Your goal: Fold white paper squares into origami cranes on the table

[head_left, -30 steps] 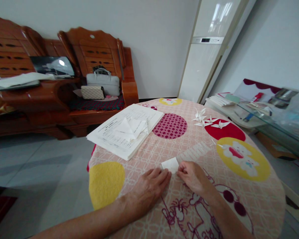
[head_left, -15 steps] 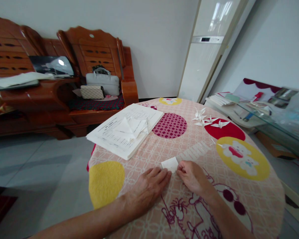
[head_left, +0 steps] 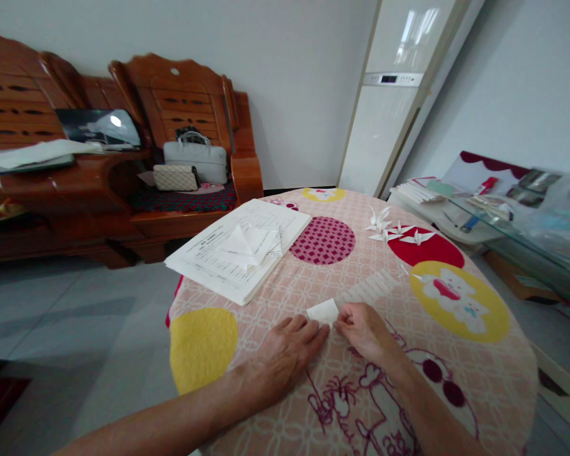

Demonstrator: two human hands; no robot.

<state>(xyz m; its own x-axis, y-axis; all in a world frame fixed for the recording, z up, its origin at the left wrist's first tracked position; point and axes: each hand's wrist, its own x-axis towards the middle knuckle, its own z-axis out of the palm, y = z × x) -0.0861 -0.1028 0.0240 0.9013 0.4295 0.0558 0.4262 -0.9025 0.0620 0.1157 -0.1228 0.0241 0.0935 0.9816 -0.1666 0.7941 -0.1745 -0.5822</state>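
A small folded piece of white paper (head_left: 323, 310) lies on the patterned cloth in front of me. My left hand (head_left: 292, 351) rests flat on the cloth, its outstretched fingertips at the paper's lower edge. Closed in a pinch, my right hand (head_left: 361, 326) grips the paper at its lower right corner; the fingertips are partly hidden. Beyond the right hand lies a pale strip (head_left: 370, 286) with line marks. Several white folded paper cranes (head_left: 382, 227) stand farther back on the right.
A stack of printed sheets (head_left: 209, 266) with folded white paper (head_left: 249, 244) on top sits left of centre on the round table (head_left: 266, 297). Wooden chairs (head_left: 185, 95) stand behind. At right is a glass-topped shelf (head_left: 503, 231) with plastic bags and papers.
The left fingertips have shifted slightly right along the paper's lower edge. The right hand stays pinched at the corner, and the paper is nearly in place. The view has shifted a little.
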